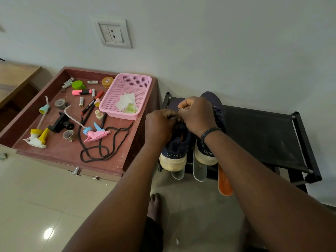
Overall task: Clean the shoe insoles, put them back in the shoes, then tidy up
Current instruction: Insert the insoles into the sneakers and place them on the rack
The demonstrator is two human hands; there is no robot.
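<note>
Navy sneakers (174,148) on black shoe rack (261,135) | left hand (160,127), right hand (197,115): fingers curled, pinching laces at left shoe's tongue | orange insole (224,182) overhangs rack edge | risk: tugging laces may nudge insole onto floor

This is a room in a home, most likely an entry or bedroom corner. At twelve o'clock a plain white plastered wall (218,42) carries a white domestic switch-and-socket plate (114,33). At four o'clock a low black metal-and-fabric shoe rack (263,135) stands against that wall. At nine o'clock an open reddish-brown wooden drawer (60,151) holds household odds and ends: a pink perforated plastic basket (131,82), loose white batteries (81,101) and a pink plastic spray-bottle head (95,134). Glossy cream floor tiles (36,206) spread across six to eight o'clock.
</note>
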